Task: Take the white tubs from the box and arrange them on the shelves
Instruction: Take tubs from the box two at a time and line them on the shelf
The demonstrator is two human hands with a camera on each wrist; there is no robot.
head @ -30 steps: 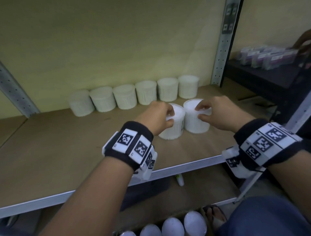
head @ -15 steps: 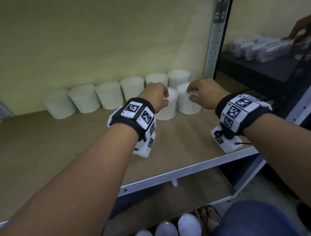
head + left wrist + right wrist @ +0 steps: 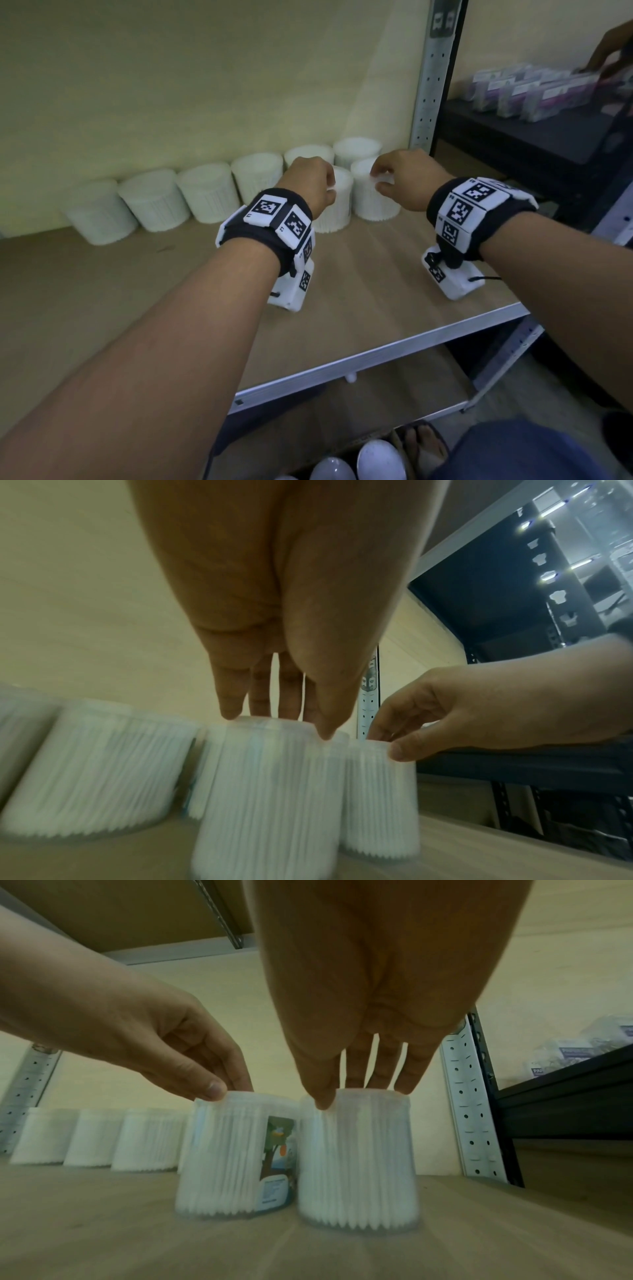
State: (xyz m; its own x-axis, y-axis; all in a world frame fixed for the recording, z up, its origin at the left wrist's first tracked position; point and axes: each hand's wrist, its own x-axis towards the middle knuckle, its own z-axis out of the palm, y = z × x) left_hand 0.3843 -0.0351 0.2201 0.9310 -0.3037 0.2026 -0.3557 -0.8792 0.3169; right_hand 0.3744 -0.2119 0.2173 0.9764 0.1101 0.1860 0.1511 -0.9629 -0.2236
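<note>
Two white tubs stand side by side on the wooden shelf (image 3: 376, 291), just in front of the right end of a back row of several white tubs (image 3: 209, 192). My left hand (image 3: 327, 192) grips the top rim of the left tub (image 3: 337, 212) between thumb and fingers; this tub (image 3: 226, 1156) carries a picture label. My right hand (image 3: 376, 178) pinches the top of the right tub (image 3: 371, 202) the same way. In the wrist views the left hand (image 3: 277, 723) and the right hand (image 3: 363, 1096) sit on their tubs (image 3: 270, 791) (image 3: 356, 1164), which rest on the board.
A perforated metal upright (image 3: 431, 85) bounds the shelf on the right. Beyond it a black shelf holds purple-labelled packs (image 3: 534, 89), with another person's hand (image 3: 609, 44) over them. Below the shelf edge, more white tubs (image 3: 380, 459) show beside a sandalled foot (image 3: 424, 442).
Both hands have slid their tubs away from me across the shelf, from the middle of the board to just in front of the back row.
</note>
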